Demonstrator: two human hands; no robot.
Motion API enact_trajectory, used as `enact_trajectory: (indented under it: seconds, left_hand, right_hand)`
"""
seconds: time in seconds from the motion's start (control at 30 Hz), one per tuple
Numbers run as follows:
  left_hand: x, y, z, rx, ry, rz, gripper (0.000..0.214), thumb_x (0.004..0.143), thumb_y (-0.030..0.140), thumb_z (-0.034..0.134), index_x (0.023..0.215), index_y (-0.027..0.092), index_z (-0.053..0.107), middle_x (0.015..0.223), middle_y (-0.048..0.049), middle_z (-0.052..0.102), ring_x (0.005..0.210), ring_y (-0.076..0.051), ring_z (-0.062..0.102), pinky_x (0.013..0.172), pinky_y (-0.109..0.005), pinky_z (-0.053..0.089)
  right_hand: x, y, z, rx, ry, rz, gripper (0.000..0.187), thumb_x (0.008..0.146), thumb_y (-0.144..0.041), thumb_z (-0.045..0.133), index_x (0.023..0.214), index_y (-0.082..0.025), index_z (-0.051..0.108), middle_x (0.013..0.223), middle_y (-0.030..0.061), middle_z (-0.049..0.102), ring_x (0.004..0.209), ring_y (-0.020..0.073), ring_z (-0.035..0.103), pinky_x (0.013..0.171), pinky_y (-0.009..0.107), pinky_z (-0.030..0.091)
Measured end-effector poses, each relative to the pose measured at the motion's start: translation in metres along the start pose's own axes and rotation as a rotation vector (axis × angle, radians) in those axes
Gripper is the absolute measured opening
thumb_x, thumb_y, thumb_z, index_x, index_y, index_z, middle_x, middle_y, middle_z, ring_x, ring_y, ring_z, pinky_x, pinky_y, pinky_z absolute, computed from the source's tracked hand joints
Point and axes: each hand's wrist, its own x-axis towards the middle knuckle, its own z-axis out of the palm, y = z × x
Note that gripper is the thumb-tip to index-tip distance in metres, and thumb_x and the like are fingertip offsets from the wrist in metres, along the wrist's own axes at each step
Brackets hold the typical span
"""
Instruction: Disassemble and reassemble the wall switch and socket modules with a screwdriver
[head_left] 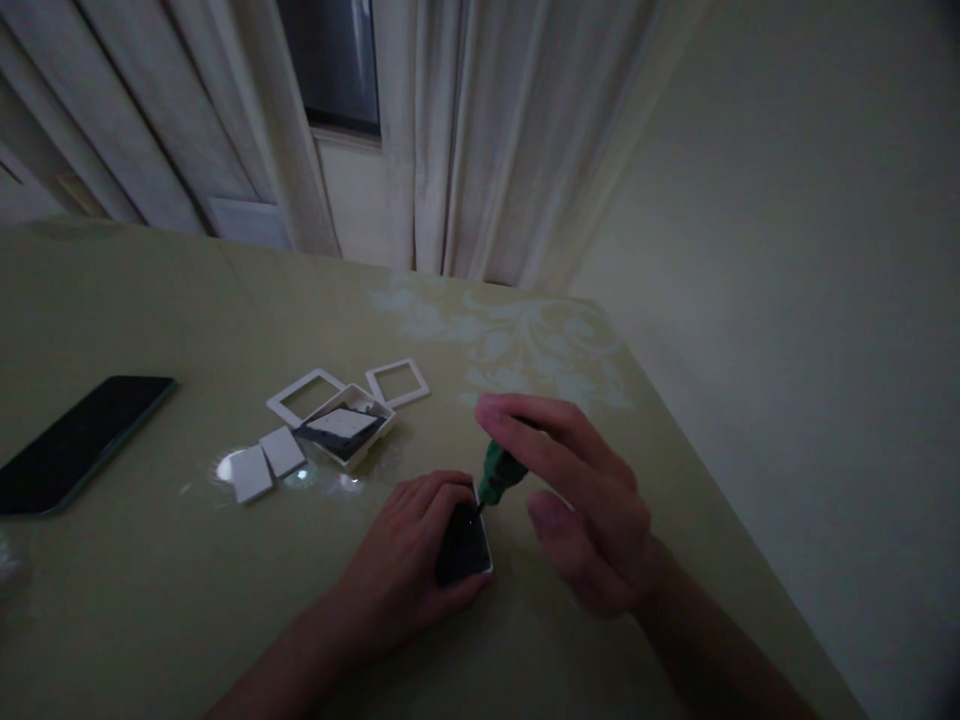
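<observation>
My left hand [412,550] is wrapped round a small white-edged box with a dark face [462,550], holding it down on the table. A green-handled screwdriver [499,474] stands tilted over this box, its thin shaft meeting the dark face near the upper right edge. The fingers of my right hand [581,500] are bent over the screwdriver's handle and touch its top end. My right thumb sits a little apart from the handle, and part of the grip is hidden behind the fingers.
Beyond my left hand lie a white box with a dark plate [351,428], two white square frames [397,382] and two white square panels [283,452]. A black phone-like slab [82,440] rests at the left. The table's right edge [694,445] runs beside a wall.
</observation>
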Motion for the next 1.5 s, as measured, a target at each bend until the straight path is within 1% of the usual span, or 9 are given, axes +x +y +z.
enact_trajectory:
  seconds: [0.17,0.3,0.43,0.6,0.73,1.13,1.27,1.43,1.5]
  left_hand:
    - [0.000,0.001,-0.001,-0.013,-0.006,-0.006,0.052,0.087,0.032,0.083,0.130,0.029,0.054,0.141,-0.0110,0.067,0.127,-0.035,0.066,0.104,-0.056,0.057]
    - [0.000,0.003,-0.003,-0.012,-0.016,-0.012,0.053,0.088,0.031,0.082,0.132,0.029,0.052,0.139,-0.0111,0.067,0.126,-0.035,0.066,0.104,-0.057,0.057]
    - [0.000,0.001,-0.003,-0.027,0.015,0.018,0.047,0.088,0.033,0.081,0.128,0.028,0.056,0.132,-0.0107,0.071,0.121,-0.035,0.069,0.101,-0.055,0.059]
    - [0.000,0.002,-0.004,-0.007,-0.001,-0.005,0.050,0.089,0.035,0.080,0.132,0.030,0.055,0.141,-0.0106,0.069,0.128,-0.036,0.067,0.107,-0.056,0.058]
    - [0.001,0.003,-0.004,-0.017,0.004,0.010,0.046,0.089,0.035,0.078,0.130,0.031,0.056,0.139,-0.0097,0.070,0.126,-0.038,0.069,0.104,-0.056,0.059]
    - [0.000,0.001,-0.002,-0.004,-0.007,0.000,0.055,0.087,0.033,0.084,0.133,0.030,0.053,0.147,-0.0125,0.066,0.133,-0.039,0.065,0.108,-0.061,0.057]
    - [0.001,0.002,-0.004,-0.008,-0.005,0.009,0.054,0.087,0.031,0.083,0.133,0.029,0.055,0.139,-0.0120,0.070,0.127,-0.037,0.068,0.104,-0.059,0.059]
    - [0.001,0.002,-0.004,-0.002,0.012,0.013,0.058,0.088,0.032,0.082,0.138,0.030,0.053,0.142,-0.0118,0.068,0.131,-0.037,0.066,0.107,-0.057,0.058]
    - [0.000,0.002,-0.003,-0.012,0.023,0.016,0.058,0.087,0.032,0.082,0.137,0.031,0.054,0.139,-0.0104,0.069,0.128,-0.037,0.067,0.106,-0.057,0.058]
  right_hand:
    - [-0.002,0.001,0.001,-0.143,0.111,-0.046,0.041,0.097,-0.027,0.081,0.137,-0.022,0.074,0.118,0.0081,0.069,0.103,0.0215,0.072,0.082,0.033,0.069]
    - [-0.001,0.000,0.001,-0.045,0.019,-0.036,0.039,0.108,-0.020,0.057,0.145,-0.015,0.066,0.134,0.0132,0.068,0.121,0.0256,0.070,0.098,0.040,0.066]
    - [-0.002,-0.002,0.001,-0.156,0.120,-0.100,0.035,0.095,-0.029,0.084,0.127,-0.017,0.076,0.109,0.0058,0.064,0.097,0.0189,0.069,0.085,0.029,0.066]
    - [-0.003,-0.003,0.002,0.070,-0.058,-0.059,0.051,0.112,-0.025,0.046,0.162,-0.013,0.048,0.136,0.0149,0.070,0.118,0.0257,0.072,0.096,0.041,0.066]
    - [-0.003,-0.002,0.002,-0.047,0.043,-0.093,0.045,0.100,-0.031,0.077,0.142,-0.017,0.069,0.114,0.0089,0.071,0.099,0.0220,0.072,0.084,0.036,0.065]
    - [0.002,-0.006,-0.008,0.017,-0.080,0.014,0.045,0.107,-0.017,0.051,0.150,-0.018,0.064,0.139,0.0140,0.068,0.123,0.0274,0.072,0.096,0.042,0.067]
    - [-0.001,-0.005,-0.008,-0.162,0.077,-0.069,0.034,0.096,-0.032,0.083,0.128,-0.021,0.077,0.105,0.0075,0.071,0.090,0.0224,0.073,0.074,0.035,0.067]
    - [0.000,-0.009,-0.014,-0.108,-0.088,-0.064,0.041,0.103,-0.016,0.055,0.141,-0.011,0.068,0.131,0.0155,0.071,0.114,0.0264,0.073,0.092,0.041,0.066]
    - [0.001,-0.009,-0.015,-0.102,-0.063,-0.082,0.037,0.102,-0.016,0.062,0.137,-0.013,0.072,0.114,0.0105,0.073,0.100,0.0222,0.073,0.084,0.036,0.065]
